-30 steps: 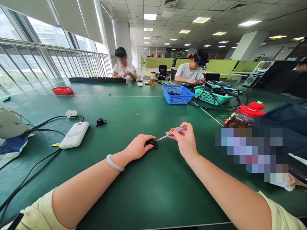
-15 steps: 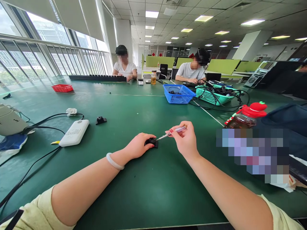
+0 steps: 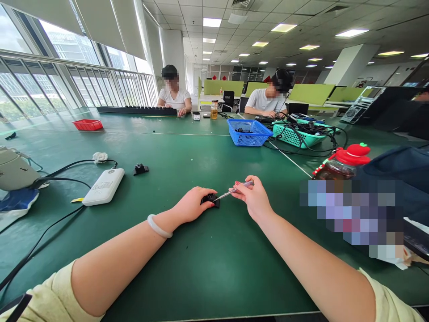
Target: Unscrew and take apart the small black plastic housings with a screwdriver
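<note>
A small black part (image 3: 216, 203) lies on the green table (image 3: 208, 259) near the middle of the view. My left hand (image 3: 192, 204) grips it from the left, with thumb and fingers closed round its edge. Pinched in my right hand (image 3: 254, 197) is a slim screwdriver-like tool (image 3: 231, 192), slanting down to the left. Its thin metal tip meets the black part or hovers just over it; the contact is too small to tell. Another small black part (image 3: 140, 169) sits farther back on the left.
A white power bank (image 3: 104, 186) with black cables lies left. Behind are a red tray (image 3: 87, 124), a blue basket (image 3: 250, 133) and a green basket (image 3: 298, 135) with cables. A red-lidded jar (image 3: 348, 161) stands right. Two people sit at the far side.
My right hand has moved slightly left and down, and the tool lies at a flatter slant with its tip farther over the black part. My left hand keeps its hold.
</note>
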Demonstrator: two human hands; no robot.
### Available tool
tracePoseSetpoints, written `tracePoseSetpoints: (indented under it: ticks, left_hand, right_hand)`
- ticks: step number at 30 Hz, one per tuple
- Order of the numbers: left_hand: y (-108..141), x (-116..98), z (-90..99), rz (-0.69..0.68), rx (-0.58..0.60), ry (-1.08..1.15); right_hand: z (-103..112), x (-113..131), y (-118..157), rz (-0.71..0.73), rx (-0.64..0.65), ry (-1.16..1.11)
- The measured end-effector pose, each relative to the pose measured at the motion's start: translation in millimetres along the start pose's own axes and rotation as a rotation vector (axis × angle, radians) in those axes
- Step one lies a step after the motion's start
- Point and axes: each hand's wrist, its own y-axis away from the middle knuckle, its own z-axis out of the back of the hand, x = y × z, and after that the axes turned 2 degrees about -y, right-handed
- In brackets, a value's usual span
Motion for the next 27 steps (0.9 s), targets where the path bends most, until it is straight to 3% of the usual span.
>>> tracePoseSetpoints:
  ticks: [6,9,20,27]
  left_hand:
    - [-0.5,-2.4,1.3,0.002,0.014,0.003]
    - [-0.6,-2.0,0.7,-0.005,0.011,0.007]
    - [0.4,-1.3,0.6,-0.018,0.009,0.009]
    - [-0.4,-2.3,0.7,-0.006,0.010,-0.001]
  right_hand:
    - [-6.9,8.5,18.6,0.376,0.105,0.145]
    - [-3.8,10.7,19.2,0.474,0.114,0.194]
    - [-2.6,7.3,12.6,0.427,0.155,0.155]
    - [3.7,0.6,-2.7,0.207,0.088,0.040]
